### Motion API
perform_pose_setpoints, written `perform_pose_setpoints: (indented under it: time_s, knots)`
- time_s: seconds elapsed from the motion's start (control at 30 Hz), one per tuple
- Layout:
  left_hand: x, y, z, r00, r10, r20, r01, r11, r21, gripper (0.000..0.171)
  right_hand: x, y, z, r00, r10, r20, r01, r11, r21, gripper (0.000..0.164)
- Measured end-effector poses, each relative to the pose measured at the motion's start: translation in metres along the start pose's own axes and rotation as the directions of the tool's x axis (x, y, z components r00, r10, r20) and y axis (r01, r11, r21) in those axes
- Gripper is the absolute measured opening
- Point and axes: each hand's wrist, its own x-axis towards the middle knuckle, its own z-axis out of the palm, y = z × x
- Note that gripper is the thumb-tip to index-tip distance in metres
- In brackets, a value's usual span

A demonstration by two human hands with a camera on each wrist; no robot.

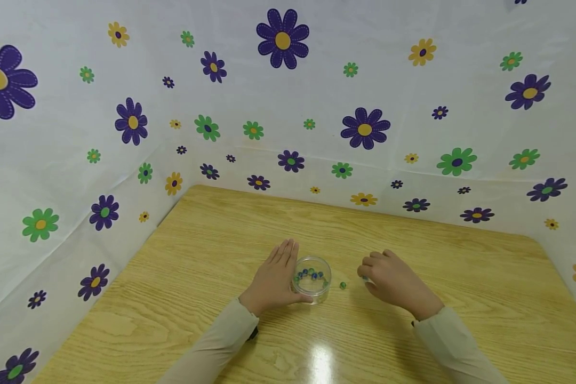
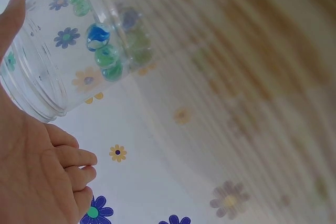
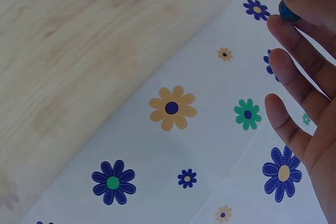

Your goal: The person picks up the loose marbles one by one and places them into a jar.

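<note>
A clear jar (image 1: 322,296) stands on the table with several blue and green marbles (image 1: 314,276) in its bottom. My left hand (image 1: 274,282) rests against it, straight fingers along its left side and the thumb across its front. In the left wrist view the jar (image 2: 55,85) shows its threaded mouth beside the palm. To the right of the jar, my right hand (image 1: 391,280) is close over the table. Between thumb and index finger it pinches a blue marble (image 3: 289,11). One loose green marble (image 1: 343,285) lies between the jar and my right hand.
The wooden table (image 1: 197,240) reaches back to a white flowered cloth (image 1: 317,96), which hangs behind it and along its left side. More of this cloth hangs at the right edge. Light glares off the tabletop in front of the jar.
</note>
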Motion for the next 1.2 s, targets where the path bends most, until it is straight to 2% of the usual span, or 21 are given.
perform_pose_setpoints:
  time_s: [0.47, 0.7, 1.2]
  knots:
    - [-0.001, 0.001, -0.001, 1.0, -0.003, -0.003, 0.003, 1.0, -0.001, 0.119, 0.017, -0.004, -0.014, 0.998, -0.026, -0.059, 0.027, 0.999, 0.019, 0.016]
    - [0.0, 0.0, 0.0, 1.0, -0.01, -0.011, 0.01, 1.0, 0.005, 0.119, 0.027, -0.01, -0.018, 0.991, -0.048, -0.123, 0.05, 0.999, 0.012, 0.016]
    - [0.001, 0.001, 0.0, 1.0, -0.009, -0.012, 0.01, 1.0, 0.008, 0.119, 0.042, -0.022, -0.017, 0.984, -0.073, -0.164, 0.081, 0.996, 0.04, 0.017]
